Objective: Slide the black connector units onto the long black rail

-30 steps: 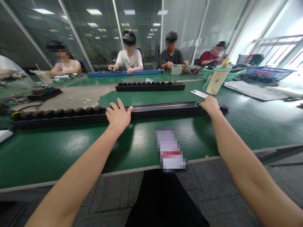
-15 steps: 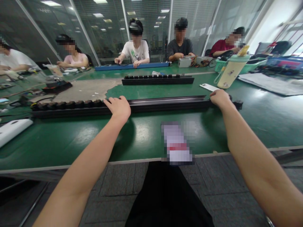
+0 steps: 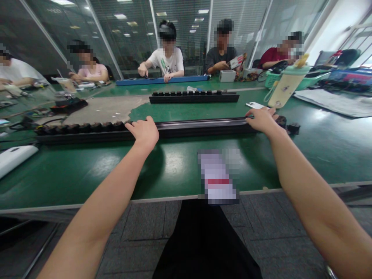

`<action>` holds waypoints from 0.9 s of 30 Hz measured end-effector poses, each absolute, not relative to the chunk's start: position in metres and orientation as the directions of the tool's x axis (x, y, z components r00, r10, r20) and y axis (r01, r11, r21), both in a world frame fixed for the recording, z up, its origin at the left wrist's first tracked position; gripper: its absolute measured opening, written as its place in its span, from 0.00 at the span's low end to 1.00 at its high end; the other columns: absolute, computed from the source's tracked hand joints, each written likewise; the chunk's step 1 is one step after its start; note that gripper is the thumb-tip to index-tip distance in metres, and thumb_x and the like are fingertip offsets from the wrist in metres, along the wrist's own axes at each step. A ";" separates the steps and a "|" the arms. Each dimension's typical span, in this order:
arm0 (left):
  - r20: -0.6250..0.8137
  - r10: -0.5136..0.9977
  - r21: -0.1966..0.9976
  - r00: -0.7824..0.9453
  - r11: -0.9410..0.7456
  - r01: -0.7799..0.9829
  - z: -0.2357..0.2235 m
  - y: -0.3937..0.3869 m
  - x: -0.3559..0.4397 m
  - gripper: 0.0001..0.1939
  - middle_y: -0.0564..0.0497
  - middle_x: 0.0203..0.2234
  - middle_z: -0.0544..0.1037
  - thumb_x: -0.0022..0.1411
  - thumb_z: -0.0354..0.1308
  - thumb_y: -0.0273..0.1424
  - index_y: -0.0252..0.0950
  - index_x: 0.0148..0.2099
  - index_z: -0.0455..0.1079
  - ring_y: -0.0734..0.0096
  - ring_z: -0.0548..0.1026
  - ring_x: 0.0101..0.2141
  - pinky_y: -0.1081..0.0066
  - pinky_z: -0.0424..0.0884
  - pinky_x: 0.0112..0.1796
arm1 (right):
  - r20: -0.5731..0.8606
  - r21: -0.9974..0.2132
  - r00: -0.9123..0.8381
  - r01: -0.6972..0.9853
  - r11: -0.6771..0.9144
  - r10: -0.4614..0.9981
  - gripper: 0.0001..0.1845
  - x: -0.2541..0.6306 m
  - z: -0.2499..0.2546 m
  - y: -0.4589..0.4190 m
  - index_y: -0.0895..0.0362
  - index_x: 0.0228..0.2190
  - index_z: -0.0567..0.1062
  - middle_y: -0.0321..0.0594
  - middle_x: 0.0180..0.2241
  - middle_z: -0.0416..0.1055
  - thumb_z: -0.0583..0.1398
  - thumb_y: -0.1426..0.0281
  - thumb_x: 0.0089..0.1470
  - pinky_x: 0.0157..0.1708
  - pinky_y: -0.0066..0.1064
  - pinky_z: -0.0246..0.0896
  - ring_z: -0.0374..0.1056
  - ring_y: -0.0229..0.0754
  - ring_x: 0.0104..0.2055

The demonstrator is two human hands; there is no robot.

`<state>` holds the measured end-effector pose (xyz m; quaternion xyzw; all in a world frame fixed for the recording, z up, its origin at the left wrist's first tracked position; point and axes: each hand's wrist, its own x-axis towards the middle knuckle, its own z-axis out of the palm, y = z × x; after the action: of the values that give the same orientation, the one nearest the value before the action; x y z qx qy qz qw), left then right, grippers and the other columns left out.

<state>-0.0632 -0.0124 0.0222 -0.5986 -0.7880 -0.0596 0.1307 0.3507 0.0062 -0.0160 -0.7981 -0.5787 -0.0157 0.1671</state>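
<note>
And there's the long black rail (image 3: 203, 126), round black knobs lined along its left stretch, lying flat across the green tabletop (image 3: 87, 174)! The left hand (image 3: 142, 133) and right hand (image 3: 263, 120) sit on top, each grip open, nothing clenched.

Green bench (image 3: 72, 174); black rail (image 3: 203, 124); blue bar (image 3: 162, 80).

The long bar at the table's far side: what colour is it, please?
The bar is blue, best seen in the head view.
</note>
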 end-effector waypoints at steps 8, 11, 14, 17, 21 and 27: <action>0.245 0.944 -0.054 -0.220 0.240 0.969 0.029 -0.013 -0.070 0.25 0.24 0.58 0.77 0.72 0.42 0.27 0.30 0.65 0.68 0.35 0.74 0.60 0.47 0.63 0.57 | 0.223 -0.203 0.382 0.918 -0.341 0.897 0.23 0.344 -0.016 0.003 0.51 0.58 0.78 0.58 0.64 0.64 0.57 0.60 0.65 0.63 0.65 0.51 0.54 0.72 0.67; 0.245 0.946 -0.052 -0.213 0.232 0.971 0.031 -0.015 -0.070 0.24 0.24 0.58 0.77 0.72 0.43 0.29 0.30 0.65 0.68 0.35 0.74 0.60 0.47 0.63 0.57 | 0.209 -0.212 0.385 0.915 -0.343 0.899 0.23 0.345 -0.015 0.004 0.51 0.58 0.78 0.58 0.64 0.63 0.57 0.61 0.65 0.64 0.67 0.50 0.55 0.73 0.68; 0.246 0.946 -0.049 -0.212 0.231 0.972 0.032 -0.016 -0.070 0.25 0.24 0.58 0.77 0.73 0.43 0.30 0.31 0.66 0.67 0.36 0.74 0.60 0.48 0.64 0.57 | 0.213 -0.221 0.379 0.917 -0.333 0.901 0.22 0.345 -0.015 0.005 0.51 0.57 0.79 0.59 0.64 0.64 0.58 0.62 0.64 0.64 0.70 0.50 0.56 0.74 0.68; 0.249 0.945 -0.044 -0.214 0.231 0.972 0.032 -0.018 -0.071 0.25 0.25 0.57 0.77 0.74 0.41 0.32 0.32 0.67 0.66 0.37 0.75 0.59 0.49 0.65 0.56 | 0.221 -0.223 0.375 0.918 -0.328 0.900 0.22 0.346 -0.016 0.005 0.52 0.56 0.79 0.59 0.63 0.65 0.59 0.63 0.64 0.63 0.70 0.52 0.57 0.74 0.66; 0.254 0.945 -0.039 -0.204 0.221 0.974 0.032 -0.018 -0.072 0.26 0.25 0.57 0.77 0.73 0.39 0.33 0.32 0.67 0.65 0.36 0.75 0.59 0.49 0.66 0.56 | 0.216 -0.221 0.377 0.918 -0.330 0.901 0.22 0.346 -0.016 0.005 0.52 0.57 0.79 0.59 0.62 0.66 0.59 0.63 0.64 0.62 0.69 0.54 0.58 0.73 0.66; 0.241 0.947 -0.011 -0.213 0.222 0.975 0.033 -0.019 -0.070 0.27 0.24 0.58 0.76 0.74 0.40 0.32 0.32 0.68 0.65 0.34 0.74 0.61 0.47 0.66 0.57 | 0.202 -0.217 0.381 0.916 -0.338 0.902 0.23 0.344 -0.015 0.004 0.51 0.58 0.78 0.57 0.62 0.65 0.59 0.61 0.64 0.63 0.66 0.54 0.56 0.73 0.67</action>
<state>-0.0703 -0.0187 0.0332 -0.6195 -0.7755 -0.0716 0.0983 0.3444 0.0042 -0.0145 -0.8176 -0.5560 -0.0230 0.1482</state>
